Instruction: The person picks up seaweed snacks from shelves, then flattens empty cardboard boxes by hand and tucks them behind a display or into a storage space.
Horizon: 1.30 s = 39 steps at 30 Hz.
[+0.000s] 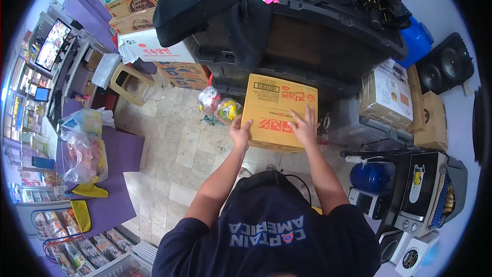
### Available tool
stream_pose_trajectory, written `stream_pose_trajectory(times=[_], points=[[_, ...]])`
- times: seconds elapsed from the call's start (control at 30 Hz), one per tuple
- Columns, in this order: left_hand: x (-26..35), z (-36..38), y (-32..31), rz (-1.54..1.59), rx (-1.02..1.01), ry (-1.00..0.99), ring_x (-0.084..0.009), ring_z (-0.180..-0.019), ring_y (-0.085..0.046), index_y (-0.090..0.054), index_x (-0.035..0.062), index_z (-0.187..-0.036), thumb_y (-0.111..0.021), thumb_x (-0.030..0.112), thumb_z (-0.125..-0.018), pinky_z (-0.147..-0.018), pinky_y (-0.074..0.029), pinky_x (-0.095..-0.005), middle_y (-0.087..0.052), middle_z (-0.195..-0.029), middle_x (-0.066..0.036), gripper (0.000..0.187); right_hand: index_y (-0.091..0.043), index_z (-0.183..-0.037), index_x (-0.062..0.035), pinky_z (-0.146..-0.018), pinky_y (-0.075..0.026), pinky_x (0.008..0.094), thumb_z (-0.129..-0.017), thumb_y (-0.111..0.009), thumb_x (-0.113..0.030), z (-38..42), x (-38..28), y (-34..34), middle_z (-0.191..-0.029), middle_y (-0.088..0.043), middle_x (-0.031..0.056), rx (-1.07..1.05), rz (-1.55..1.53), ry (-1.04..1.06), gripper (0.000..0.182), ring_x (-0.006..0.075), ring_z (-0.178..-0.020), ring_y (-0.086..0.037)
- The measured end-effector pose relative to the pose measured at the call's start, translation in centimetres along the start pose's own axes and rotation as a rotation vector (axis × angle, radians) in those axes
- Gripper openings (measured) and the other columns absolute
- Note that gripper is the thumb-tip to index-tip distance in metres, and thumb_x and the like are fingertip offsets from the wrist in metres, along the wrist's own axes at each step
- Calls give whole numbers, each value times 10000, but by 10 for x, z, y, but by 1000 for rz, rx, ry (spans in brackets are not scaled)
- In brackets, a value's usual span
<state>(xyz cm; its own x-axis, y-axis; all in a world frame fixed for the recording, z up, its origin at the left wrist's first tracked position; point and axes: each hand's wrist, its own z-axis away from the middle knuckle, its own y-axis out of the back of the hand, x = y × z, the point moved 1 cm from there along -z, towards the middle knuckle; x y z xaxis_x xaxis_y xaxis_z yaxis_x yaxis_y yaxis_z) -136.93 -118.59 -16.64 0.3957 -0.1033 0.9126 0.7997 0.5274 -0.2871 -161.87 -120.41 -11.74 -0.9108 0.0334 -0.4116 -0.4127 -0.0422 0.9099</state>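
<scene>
Rising beyond both hands' fingers is one black storage unit (323, 46), with one black cloth (205, 15) draped over its left part. Well to the left of the fingers stands one purple bench (120, 161), bearing a clear plastic bag (84, 156) and two yellow cloth pieces (91, 190). Well to the right, lower than the fingers, sits one oven (423, 187); one tan stool (130, 83) is left of them, farther off. One yellow-brown carton (277, 100) lies right between the two hands, touching both, its printed face up. Two small bags of wrapped goods (228, 110) rest just left of the carton, near the left fingers. The left hand (240, 136) has its thumb on the face and its fingers against the left edge; how far apart they are cannot be told. The right hand (305, 128) lies on the face near the right edge, its fingers (308, 113) spread.
</scene>
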Motion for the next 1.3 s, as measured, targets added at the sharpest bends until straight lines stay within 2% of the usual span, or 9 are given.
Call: stream_pose_trajectory(times=[0.17,0.27,0.37,0.5,0.63,0.83,1.03,1.2,1.3], points=[[0,-4,10,-54,-34,61,-188,-913,-648,-552,-64,-1175,-745,27,-801,-819,-514,-300,-670,-1047,-138,431,-627,-1246,-370,-1015,-144,798,-815,-711,-373,0,-11,-9,-1579,-197,55,-61,-83,-53,439,358,-1465,-85],[-10,-1,22,-56,-71,85,-195,-904,-645,-548,-80,-1159,-753,33,-794,-813,-512,-307,-669,-1036,-147,433,-646,-1232,-331,-1067,-238,691,-776,-756,-333,6,-11,-21,-1490,-344,68,39,23,11,469,356,-1393,-257],[-40,-18,31,-73,-44,39,-176,-845,-638,-564,-37,-1087,-753,43,-800,-765,-512,-297,-668,-974,-110,353,-682,-1160,-184,-1097,-280,564,-694,-823,-279,3,-23,-28,-1328,-459,103,56,18,111,496,351,-1278,-373],[-26,-14,45,-151,-41,88,-171,-811,-633,-573,-21,-1056,-757,55,-800,-736,-514,-303,-661,-928,-90,325,-646,-830,-23,-1027,-376,434,-609,-871,-175,-2,-38,-53,-1132,-523,133,1,-3,106,350,350,-1169,-444],[-18,-4,61,-150,-22,172,-214,-872,-648,-542,-89,-1132,-752,21,-779,-776,-519,-313,-670,-1028,-167,425,-652,-835,-33,-969,-426,417,-619,-857,-158,1,-43,-70,-1129,-546,151,1,10,92,323,344,-1101,-510],[-21,9,73,-103,-98,188,-193,-841,-632,-549,-33,-1097,-767,56,-787,-758,-518,-319,-651,-973,-106,390,-652,-857,-53,-919,-459,410,-655,-770,-100,28,-52,-70,-1018,-614,161,-106,-13,99,238,336,-1037,-570],[-26,4,74,-519,-158,194,-200,-893,-621,-522,-43,-1128,-809,104,-754,-777,-519,-321,-629,-1031,-141,494,-620,-932,-56,-866,-489,423,-709,-697,-78,39,-33,-73,-963,-649,151,-17,-113,90,237,338,-1011,-599],[-4,-4,50,-926,-344,43,-342,-1064,-597,-443,-64,-1274,-857,297,-686,-899,-493,-414,-587,-1160,-241,805,-598,-978,-58,-867,-497,417,-726,-670,-34,20,-23,-77,-1079,-616,135,-154,-76,-4,264,326,-1089,-568],[-8,-13,32,-1113,-391,-110,-397,-1176,-544,-389,-61,-1348,-844,412,-665,-979,-455,-440,-528,-1275,-282,947,-580,-1110,-59,-912,-483,430,-725,-654,-15,12,-16,-80,-1165,-573,129,50,52,265,395,322,-1157,-533]])
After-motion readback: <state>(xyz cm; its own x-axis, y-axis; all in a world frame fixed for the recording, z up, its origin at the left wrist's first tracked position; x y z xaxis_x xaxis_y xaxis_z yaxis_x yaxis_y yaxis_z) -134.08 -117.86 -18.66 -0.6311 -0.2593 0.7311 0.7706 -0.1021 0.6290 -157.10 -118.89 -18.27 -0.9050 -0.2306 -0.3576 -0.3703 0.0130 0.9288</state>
